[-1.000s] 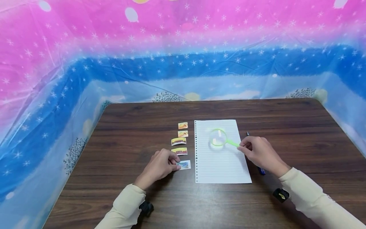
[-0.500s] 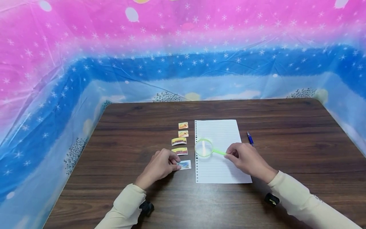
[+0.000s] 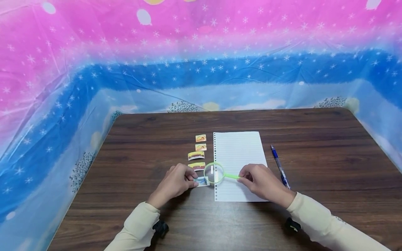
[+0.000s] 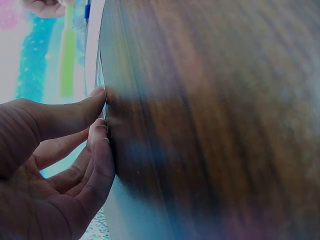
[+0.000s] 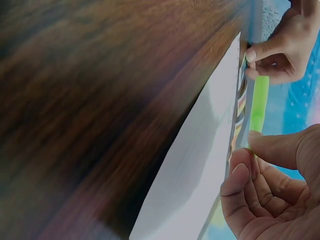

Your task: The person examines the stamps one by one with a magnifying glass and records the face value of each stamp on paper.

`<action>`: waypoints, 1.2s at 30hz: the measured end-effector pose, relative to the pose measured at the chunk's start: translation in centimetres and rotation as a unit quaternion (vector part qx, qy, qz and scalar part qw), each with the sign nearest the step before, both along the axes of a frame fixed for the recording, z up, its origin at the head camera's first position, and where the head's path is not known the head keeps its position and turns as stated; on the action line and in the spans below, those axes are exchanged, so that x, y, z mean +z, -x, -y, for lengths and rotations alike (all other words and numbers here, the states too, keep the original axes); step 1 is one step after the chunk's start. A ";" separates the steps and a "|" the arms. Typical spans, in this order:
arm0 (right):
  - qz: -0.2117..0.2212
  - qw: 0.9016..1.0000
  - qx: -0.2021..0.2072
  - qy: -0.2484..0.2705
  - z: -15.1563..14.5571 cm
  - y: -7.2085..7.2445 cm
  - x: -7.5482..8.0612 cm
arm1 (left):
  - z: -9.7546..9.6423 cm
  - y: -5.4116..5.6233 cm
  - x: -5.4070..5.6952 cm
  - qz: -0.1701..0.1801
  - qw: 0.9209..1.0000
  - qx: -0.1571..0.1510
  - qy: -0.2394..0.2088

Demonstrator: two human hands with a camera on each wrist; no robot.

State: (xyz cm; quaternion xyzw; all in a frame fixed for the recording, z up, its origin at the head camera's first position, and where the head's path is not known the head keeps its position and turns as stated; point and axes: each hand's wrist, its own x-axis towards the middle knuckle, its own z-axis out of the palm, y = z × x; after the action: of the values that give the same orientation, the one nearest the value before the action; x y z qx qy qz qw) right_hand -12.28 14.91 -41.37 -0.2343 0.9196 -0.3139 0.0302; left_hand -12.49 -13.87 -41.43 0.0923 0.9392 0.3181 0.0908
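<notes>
Green magnifying glass is hovering above lined loose-leaf sheet, left margin, overlapping blue card | Right hand is pinching handle end, grip closed, presumably leaving lens unobstructed | Left hand is holding card's left edge, grip nearly closed, presumably steadying it

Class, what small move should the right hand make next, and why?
Probably move the green-rimmed round magnifying glass slightly left over the small blue-and-white rectangular paper slip: the right hand grips the glass, the left hand holds the slip's left end, and in the head view the glass overlaps only the slip's right end.
</notes>
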 end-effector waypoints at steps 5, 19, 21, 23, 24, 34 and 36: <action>0.010 1.000 0.010 0.001 0.6 -0.3 -0.1 | 0.0 0.0 0.0 0.002 1.000 0.000 0.000; -0.002 0.999 0.035 0.016 1.2 -0.5 0.1 | 0.0 0.0 0.1 -0.001 1.000 -0.007 0.000; -0.006 0.999 0.038 0.015 1.2 -0.5 0.1 | 0.0 0.0 0.1 -0.001 1.000 -0.006 0.000; -0.006 0.999 0.039 0.014 1.3 -0.5 0.1 | 0.0 0.0 0.1 0.000 1.000 -0.005 0.001; -0.004 0.999 0.037 0.014 1.3 -0.5 0.2 | 0.0 0.0 0.2 0.001 1.000 -0.004 0.002; 0.008 1.000 0.026 0.007 1.4 -0.5 0.1 | 0.0 0.0 0.1 0.006 1.000 -0.003 0.005; 0.012 1.000 0.022 0.008 1.2 -0.5 0.1 | 0.1 0.0 0.1 0.006 1.000 -0.005 0.004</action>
State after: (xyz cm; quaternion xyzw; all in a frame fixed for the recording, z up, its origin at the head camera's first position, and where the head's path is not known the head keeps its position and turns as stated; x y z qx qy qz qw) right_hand -11.79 13.67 -41.27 -0.2511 0.9112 -0.3233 0.0464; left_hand -12.47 -13.94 -41.32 0.0947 0.9395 0.3143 0.0982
